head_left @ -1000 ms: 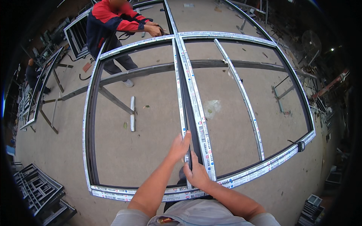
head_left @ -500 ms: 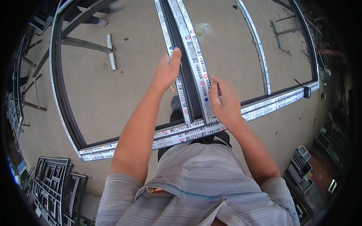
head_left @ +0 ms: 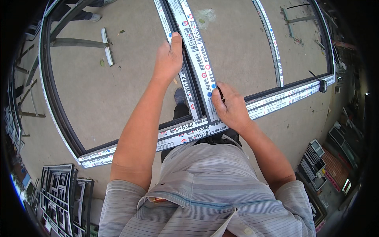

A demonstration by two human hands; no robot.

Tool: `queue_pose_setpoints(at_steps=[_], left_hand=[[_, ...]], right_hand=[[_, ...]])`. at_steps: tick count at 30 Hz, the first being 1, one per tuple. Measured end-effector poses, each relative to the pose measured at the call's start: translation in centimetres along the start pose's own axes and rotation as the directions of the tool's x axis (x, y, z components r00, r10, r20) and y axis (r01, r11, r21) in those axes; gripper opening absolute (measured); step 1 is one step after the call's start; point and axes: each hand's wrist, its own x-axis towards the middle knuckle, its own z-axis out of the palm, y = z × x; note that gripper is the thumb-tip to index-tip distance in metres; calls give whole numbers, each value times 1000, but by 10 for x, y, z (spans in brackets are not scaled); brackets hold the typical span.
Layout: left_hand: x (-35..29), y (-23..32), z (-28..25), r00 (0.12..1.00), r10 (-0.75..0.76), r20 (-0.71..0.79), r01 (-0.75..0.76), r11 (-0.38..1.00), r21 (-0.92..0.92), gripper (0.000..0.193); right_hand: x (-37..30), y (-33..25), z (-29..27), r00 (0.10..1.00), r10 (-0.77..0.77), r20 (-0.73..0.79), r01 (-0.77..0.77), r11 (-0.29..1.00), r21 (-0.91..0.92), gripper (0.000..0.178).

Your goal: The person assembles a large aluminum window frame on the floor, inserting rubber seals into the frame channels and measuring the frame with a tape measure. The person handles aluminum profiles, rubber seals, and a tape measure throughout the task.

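A large metal window frame (head_left: 264,107), dark with printed white protective film along its faces, spreads out in front of my waist. Its middle bar (head_left: 196,55) runs away from me, with a dark channel between two film-covered strips. My left hand (head_left: 169,59) is closed around the left strip of this bar, thumb lying on top and fingers hidden beneath. Nearer to me, my right hand (head_left: 231,106) grips the bar's right edge just above the joint with the near rail. The thumb rests on the film and the other fingers curl at the side, partly hidden.
A narrower bar (head_left: 272,47) crosses the frame's right part. A small black object (head_left: 323,85) sits on the near rail's right end. Metal supports (head_left: 79,42) show through the left opening. Dark latticed frames (head_left: 59,189) stand at lower left. Another person's shoe (head_left: 95,17) appears at far left.
The frame has shifted a little left and up in view. My right hand, earlier blurred beside the bar, now has its thumb on the bar's edge. My left hand keeps its hold.
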Motion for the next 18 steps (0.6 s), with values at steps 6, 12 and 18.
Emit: queue_pose_setpoints(at_steps=[6, 12, 18], left_hand=[[3, -2, 0, 1000, 7, 5, -8, 999, 49, 83], [6, -6, 5, 1000, 3, 17, -3, 999, 44, 84], [6, -4, 14, 999, -16, -52, 24, 989, 143, 86]], right_hand=[[-2, 2, -1, 997, 19, 71, -16, 999, -39, 36], [-3, 2, -1, 996, 0, 93, 5, 998, -61, 36], [-1, 2, -2, 991, 11, 136, 0, 997, -82, 39]])
